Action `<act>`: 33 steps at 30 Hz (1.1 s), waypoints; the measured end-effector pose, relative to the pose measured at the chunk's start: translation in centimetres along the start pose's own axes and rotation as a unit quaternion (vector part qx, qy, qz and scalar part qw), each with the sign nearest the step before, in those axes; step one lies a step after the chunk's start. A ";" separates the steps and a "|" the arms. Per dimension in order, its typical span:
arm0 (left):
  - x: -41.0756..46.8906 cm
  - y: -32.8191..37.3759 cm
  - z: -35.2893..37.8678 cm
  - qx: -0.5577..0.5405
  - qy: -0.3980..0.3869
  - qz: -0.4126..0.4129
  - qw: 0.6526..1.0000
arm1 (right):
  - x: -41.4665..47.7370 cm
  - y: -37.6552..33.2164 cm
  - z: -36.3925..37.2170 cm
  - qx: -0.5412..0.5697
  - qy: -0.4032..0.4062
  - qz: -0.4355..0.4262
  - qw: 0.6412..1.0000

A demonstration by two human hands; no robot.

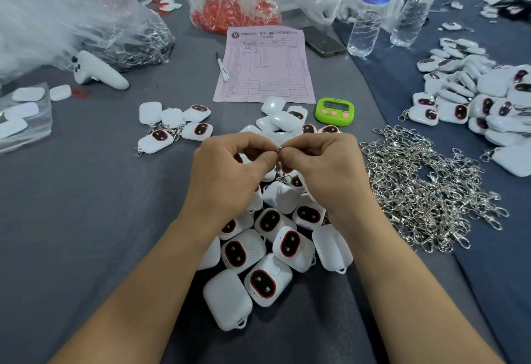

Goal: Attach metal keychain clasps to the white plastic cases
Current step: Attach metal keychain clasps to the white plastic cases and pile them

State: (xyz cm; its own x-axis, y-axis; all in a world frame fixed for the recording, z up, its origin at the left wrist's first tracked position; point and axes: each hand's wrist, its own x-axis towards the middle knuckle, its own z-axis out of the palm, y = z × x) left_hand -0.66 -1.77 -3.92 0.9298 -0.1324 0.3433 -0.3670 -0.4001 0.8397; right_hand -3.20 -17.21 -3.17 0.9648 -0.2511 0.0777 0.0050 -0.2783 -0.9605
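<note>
**Pinching a ring above the case pile**

Working with both hands raised just over a heap of white plastic cases (267,248) on the grey-clothed worktop (86,220). Pinching a small metal ring (280,149) between thumb and fingertips of the left hand (230,168) and of the right hand (324,168), each grip closed tight on it, remaining fingers curled in. Impossible to tell whether a case hangs from that ring, with the palms hiding whatever lies beneath.

Just right of the right wrist, loose on the cloth: a wide tangle of metal clasps (425,191). Further right, a second pile of cases (474,99), some with clasps fitted. Left of the hands, a small cluster of clasped cases (175,128).

As for containers:
- Far left, slumped across the worktop, a large clear plastic bag (57,19), with a dark mass of metal rings showing through its lower end.
- Behind the pink form (264,68), another clear bag (232,10) holding red pieces too small to make out.
- At the left edge, a small clear bag (20,122) with plain white cases inside.
- Back right, two blue-labelled bottles (370,13) standing upright, clear water in both.

Near the form: a pen (222,68), a green timer (334,111), a dark phone (324,43).
</note>
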 end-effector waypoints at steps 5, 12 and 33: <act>0.0 -0.3 -0.2 -0.035 -0.017 -0.033 0.999 | 0.0 0.3 0.2 -0.022 -0.014 -0.018 0.999; 0.3 -0.6 -1.1 -0.079 -0.074 -0.061 0.992 | 0.0 0.3 0.0 -0.029 -0.064 -0.036 0.997; 0.6 -1.2 -1.5 0.332 0.030 0.117 0.935 | 0.7 -0.2 -1.7 0.337 -0.023 0.148 0.929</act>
State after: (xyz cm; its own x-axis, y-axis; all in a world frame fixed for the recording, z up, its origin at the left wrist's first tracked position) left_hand 0.27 -0.01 -4.11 0.8153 -0.2450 0.5247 -0.4455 -0.8443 0.2979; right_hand -2.95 -18.94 -2.45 0.9605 -0.1792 -0.2129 -0.1139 0.4446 -0.8884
